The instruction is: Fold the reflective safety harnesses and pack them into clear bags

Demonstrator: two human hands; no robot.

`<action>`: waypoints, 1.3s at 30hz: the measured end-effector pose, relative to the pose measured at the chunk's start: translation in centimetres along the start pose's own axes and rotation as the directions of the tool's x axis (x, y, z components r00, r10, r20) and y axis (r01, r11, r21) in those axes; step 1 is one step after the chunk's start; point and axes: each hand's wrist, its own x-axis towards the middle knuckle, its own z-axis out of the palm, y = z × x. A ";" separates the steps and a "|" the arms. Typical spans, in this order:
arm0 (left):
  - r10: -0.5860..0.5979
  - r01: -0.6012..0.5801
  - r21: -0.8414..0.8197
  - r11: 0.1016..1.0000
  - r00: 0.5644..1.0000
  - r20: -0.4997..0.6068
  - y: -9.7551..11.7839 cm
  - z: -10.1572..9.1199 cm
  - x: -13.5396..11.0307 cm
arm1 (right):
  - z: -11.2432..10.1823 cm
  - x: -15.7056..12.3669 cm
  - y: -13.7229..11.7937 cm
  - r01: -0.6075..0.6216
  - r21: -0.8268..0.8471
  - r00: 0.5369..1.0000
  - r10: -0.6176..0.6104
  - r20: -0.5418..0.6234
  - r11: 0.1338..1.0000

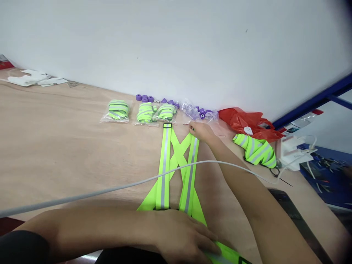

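A neon-yellow reflective vest [180,156] made of straps with grey stripes lies on the wooden table, its back straps crossing in an X. At the far end of its right strap, my right hand [201,131] is closed in a pinch on the strap; the fingers partly hide that end. The left strap's end shows a black buckle [167,125]. My left hand [187,236] rests palm down with fingers extended over the vest's near part, covering some of it. Another black buckle [243,260] shows on the waist strap at the bottom edge.
A white cable [132,183] runs across above the vest. Behind lie bagged vests [118,110], purple rollers [145,98], clear plastic bags [190,109] and a red bag [244,121]. A folded vest [255,149], scissors [274,171] and a phone [288,205] are at right.
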 end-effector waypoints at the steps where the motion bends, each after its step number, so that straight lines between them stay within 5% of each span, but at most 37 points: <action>1: 0.004 -0.004 -0.004 1.000 1.000 -0.009 -0.1 0.2 0.0 | 0.3 -0.3 0.1 0.008 -0.016 1.000 -0.008 0.007 1.000; 7: 0.013 -0.013 0.045 0.999 1.000 -0.005 -0.2 -0.1 0.0 | 0.9 -1.2 -0.3 0.003 -0.059 0.999 -0.006 -0.052 0.998; 13: 0.044 -0.044 0.097 0.994 0.999 0.002 -0.5 -0.2 0.2 | -0.4 0.6 -4.8 0.159 0.129 0.972 -0.133 -0.192 0.979; 19: 0.024 -0.026 -0.042 0.999 0.999 -0.036 -1.1 1.1 -0.2 | -0.2 3.3 -8.4 0.249 0.116 0.968 -0.243 -0.061 0.961; 27: 0.067 -0.060 -0.221 0.973 0.998 0.022 -1.6 2.4 1.1 | -1.2 4.3 -7.5 0.331 0.086 0.942 -0.334 0.031 0.940; 33: 0.126 -0.126 -0.176 0.976 0.992 -0.011 -1.8 2.2 1.4 | -1.8 4.8 -6.5 0.340 0.124 0.940 -0.333 -0.074 0.932; 39: 0.195 -0.183 -0.128 0.975 0.977 0.085 -2.0 2.0 1.6 | -2.2 5.1 -6.4 0.331 0.168 0.940 -0.309 -0.143 0.929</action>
